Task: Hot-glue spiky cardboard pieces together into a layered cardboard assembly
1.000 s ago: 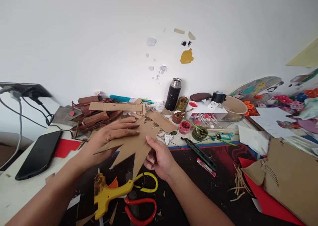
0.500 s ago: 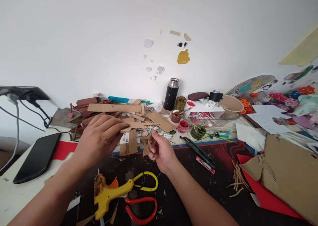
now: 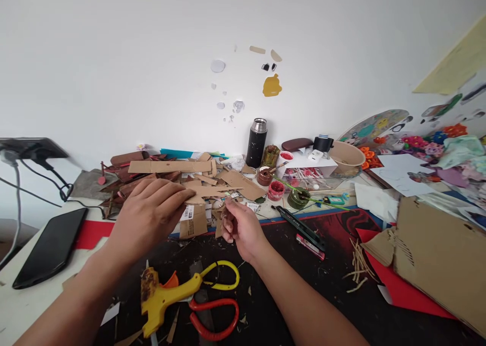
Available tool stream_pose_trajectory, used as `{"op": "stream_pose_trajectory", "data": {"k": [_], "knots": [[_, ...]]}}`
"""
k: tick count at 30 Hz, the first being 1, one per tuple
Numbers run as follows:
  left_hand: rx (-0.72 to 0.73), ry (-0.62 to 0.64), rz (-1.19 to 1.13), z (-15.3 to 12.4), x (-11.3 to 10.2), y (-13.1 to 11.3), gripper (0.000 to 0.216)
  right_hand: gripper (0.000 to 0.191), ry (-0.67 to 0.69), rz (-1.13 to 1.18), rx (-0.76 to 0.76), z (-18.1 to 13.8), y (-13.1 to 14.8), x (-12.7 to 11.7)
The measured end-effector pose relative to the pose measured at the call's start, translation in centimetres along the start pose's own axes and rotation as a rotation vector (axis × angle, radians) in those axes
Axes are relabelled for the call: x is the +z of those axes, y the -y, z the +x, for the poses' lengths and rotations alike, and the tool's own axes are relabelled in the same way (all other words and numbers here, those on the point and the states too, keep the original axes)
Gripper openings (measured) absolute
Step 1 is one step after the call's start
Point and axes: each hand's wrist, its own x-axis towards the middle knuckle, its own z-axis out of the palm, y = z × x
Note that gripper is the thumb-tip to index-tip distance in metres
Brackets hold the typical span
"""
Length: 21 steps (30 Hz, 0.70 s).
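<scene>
two hands work at one pointed cardboard piece (image 3: 207, 189): a second ago it showed its broad face, and now it lies tipped almost edge-on, running rightward from the left fingertips. that probably lets its edge be judged rather than its outline. the left hand (image 3: 150, 209) has its fingers bent close together over the piece's left end, seemingly clamped on it, the thumb hidden. the right hand (image 3: 243, 229) is curled just below the piece; i cannot tell whether thumb and fingers pinch anything. below the left fingers, well apart, lies a yellow glue gun (image 3: 167, 298). beside the left fingertips, a cardboard scrap (image 3: 194, 227) bears a barcode label (image 3: 187, 213), and right of the right thumb sits a printed white tag (image 3: 252, 207); both are too small to read.
</scene>
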Motion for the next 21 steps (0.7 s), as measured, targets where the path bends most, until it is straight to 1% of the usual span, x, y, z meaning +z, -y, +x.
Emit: {"op": "stream_pose_trajectory", "data": {"k": [5, 9, 13, 15, 18, 21], "knots": [[-0.035, 0.025, -0.002, 0.1, 0.2, -0.1, 0.023, 0.066, 0.008, -0.013, -0.004, 0.0, -0.2, -0.1], [-0.036, 0.069, -0.005, -0.1, 0.4, -0.2, 0.022, 0.066, -0.023, -0.003, -0.009, 0.1, -0.1, -0.1], [-0.101, 0.043, -0.018, -0.1, 0.5, -0.1, 0.019, 0.07, -0.04, 0.002, -0.029, 0.1, -0.1, 0.0], [-0.119, 0.05, 0.008, -0.1, 0.6, 0.0, 0.019, 0.071, -0.037, -0.015, -0.043, 0.0, 0.0, 0.0], [-0.073, 0.101, 0.07, -0.3, 0.9, 0.1, 0.021, 0.072, -0.011, -0.065, -0.063, -0.3, 0.1, 0.2], [-0.034, 0.148, 0.064, -0.5, 1.1, 0.0, 0.027, 0.073, 0.005, -0.084, -0.072, -0.4, 0.1, 0.3]]}}
